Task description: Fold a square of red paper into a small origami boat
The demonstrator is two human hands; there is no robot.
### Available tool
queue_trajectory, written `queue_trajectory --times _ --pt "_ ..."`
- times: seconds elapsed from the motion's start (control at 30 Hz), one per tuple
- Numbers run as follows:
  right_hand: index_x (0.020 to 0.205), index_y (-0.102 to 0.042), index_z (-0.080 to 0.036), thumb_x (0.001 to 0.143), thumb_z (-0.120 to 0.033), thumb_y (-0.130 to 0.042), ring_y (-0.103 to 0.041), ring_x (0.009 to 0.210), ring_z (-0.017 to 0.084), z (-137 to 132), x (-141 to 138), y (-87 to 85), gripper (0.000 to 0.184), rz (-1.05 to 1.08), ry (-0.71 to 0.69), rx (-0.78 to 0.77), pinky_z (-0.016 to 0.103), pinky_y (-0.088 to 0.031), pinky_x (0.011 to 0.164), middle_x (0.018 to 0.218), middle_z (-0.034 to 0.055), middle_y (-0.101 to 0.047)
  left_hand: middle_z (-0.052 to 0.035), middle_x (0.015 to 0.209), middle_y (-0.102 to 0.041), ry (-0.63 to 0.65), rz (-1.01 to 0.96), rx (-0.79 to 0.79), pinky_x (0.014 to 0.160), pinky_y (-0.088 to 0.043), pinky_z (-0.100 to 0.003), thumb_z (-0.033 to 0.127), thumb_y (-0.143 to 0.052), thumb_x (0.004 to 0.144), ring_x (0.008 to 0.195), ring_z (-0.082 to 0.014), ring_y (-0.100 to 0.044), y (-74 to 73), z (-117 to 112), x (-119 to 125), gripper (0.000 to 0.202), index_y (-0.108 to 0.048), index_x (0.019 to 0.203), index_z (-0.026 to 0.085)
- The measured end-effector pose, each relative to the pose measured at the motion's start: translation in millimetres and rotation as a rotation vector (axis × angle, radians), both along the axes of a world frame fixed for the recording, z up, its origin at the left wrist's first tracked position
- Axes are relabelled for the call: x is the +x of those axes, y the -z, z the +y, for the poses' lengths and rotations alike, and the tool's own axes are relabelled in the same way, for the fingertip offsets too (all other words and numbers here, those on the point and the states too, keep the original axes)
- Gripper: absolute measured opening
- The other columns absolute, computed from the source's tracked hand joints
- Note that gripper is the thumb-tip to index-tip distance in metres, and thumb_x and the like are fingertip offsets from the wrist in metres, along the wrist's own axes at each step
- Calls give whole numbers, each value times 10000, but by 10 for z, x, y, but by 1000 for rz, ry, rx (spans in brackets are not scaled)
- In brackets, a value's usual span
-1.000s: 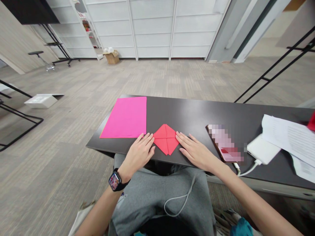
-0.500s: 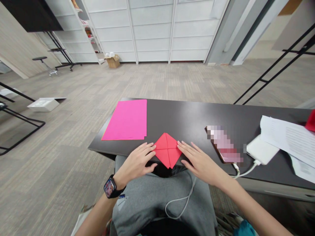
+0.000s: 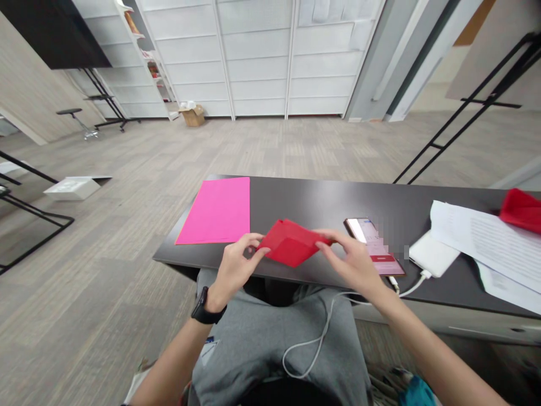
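A folded red paper, roughly diamond-shaped, is held up over the front edge of the dark table. My left hand pinches its left corner between thumb and fingers. At the right corner, my right hand has the same kind of pinch. The paper is tilted and slightly blurred, with a fold line across its lower part. Whether it touches the table, I cannot tell. Left of it lies a stack of pink paper sheets.
To the right lie a phone, a white power bank with a white cable, and printed sheets. Another red piece rests at the far right. A cardboard box sits on the floor beyond the table.
Both hands, earlier flat with fingers at the paper's side corners, now pinch those corners. The red paper has been lifted and tilted, and its crossed creases no longer show.
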State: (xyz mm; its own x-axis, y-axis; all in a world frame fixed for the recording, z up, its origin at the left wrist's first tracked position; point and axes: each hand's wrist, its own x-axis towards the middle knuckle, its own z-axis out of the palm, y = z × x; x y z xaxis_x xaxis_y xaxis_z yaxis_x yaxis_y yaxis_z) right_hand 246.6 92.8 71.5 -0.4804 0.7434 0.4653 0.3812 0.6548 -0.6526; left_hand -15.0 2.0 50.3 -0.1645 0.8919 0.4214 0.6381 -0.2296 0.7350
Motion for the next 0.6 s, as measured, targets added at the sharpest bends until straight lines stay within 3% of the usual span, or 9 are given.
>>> queue_trajectory --times 0.1,0.2,0.37,0.47,0.53,0.6 --pt "1155 -644 -218 937 -281 -561 -715 855 203 442 -149 -49 242 -13 -4 -160 334 -577 734 955 63 -753 42 690 -688 21 -320 -205 621 -517 -245 355 -742 838 652 -161 -711 -60 185 114 358 -514 1075 215" --pt "1028 -671 -196 885 -171 -537 -693 780 183 789 -300 150 198 -192 -71 -97 335 -567 736 899 60 -745 56 655 -678 5 -344 -327 625 -516 -258 301 -736 817 629 -179 -727 24 259 240 379 -457 1060 219" --pt "990 -688 -194 859 -87 -521 -672 887 184 921 -467 452 237 -285 -222 -5 353 -550 852 957 49 -716 61 622 -642 -106 23 -324 623 -496 -282 252 -738 811 615 -189 -691 190 146 411 300 -483 969 229" --pt "1054 -692 -195 867 -60 -498 -640 991 205 885 -530 466 302 -316 -259 55 392 -533 923 1058 78 -659 -34 810 -685 -139 331 -221 688 -531 -340 335 -764 810 765 -231 -702 195 70 422 268 -557 927 210" --pt "1164 -669 -193 865 -35 -487 -612 1057 231 853 -568 431 384 -345 -229 115 436 -519 960 1156 109 -615 -110 1085 -687 -49 493 -117 840 -549 -408 336 -760 822 996 -275 -689 196 53 390 273 -612 1005 198" --pt "1212 -653 -192 874 -15 -469 -606 1066 243 796 -584 377 424 -412 -195 210 449 -527 947 1198 125 -601 -125 1297 -631 120 571 -53 987 -516 -441 305 -725 861 1191 -287 -624 222 58 343 311 -623 1135 200"
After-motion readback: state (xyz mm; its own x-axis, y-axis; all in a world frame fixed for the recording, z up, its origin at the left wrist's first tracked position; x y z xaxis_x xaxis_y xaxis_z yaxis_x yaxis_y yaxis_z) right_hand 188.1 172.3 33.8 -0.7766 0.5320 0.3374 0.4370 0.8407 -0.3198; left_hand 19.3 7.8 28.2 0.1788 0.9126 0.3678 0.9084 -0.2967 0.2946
